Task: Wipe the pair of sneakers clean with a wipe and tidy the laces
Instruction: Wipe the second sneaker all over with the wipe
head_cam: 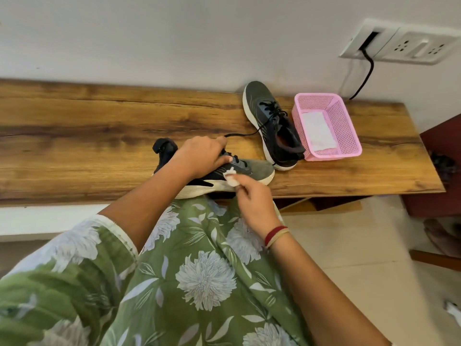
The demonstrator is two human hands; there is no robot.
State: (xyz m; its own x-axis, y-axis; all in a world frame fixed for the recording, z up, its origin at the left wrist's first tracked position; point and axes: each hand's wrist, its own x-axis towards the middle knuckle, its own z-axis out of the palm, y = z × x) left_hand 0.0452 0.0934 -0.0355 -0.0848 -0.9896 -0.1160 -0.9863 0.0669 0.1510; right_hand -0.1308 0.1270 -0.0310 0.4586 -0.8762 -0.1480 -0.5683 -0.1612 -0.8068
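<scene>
The wooden bench [99, 136] in front of me runs along the wall and carries three things toward its right end. The near sneaker [259, 169] sits at the front edge, toe to the right, gripped by my left hand [202, 156]. The far sneaker [264, 113] lies behind it, toe toward the wall, with one black lace [243, 134] trailing over the wood and a pink basket [349, 126] close against its heel end.

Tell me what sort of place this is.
Probably a room in a home: a wooden bench against a plain white wall, a socket panel set in that wall, and a tiled floor below.
</scene>
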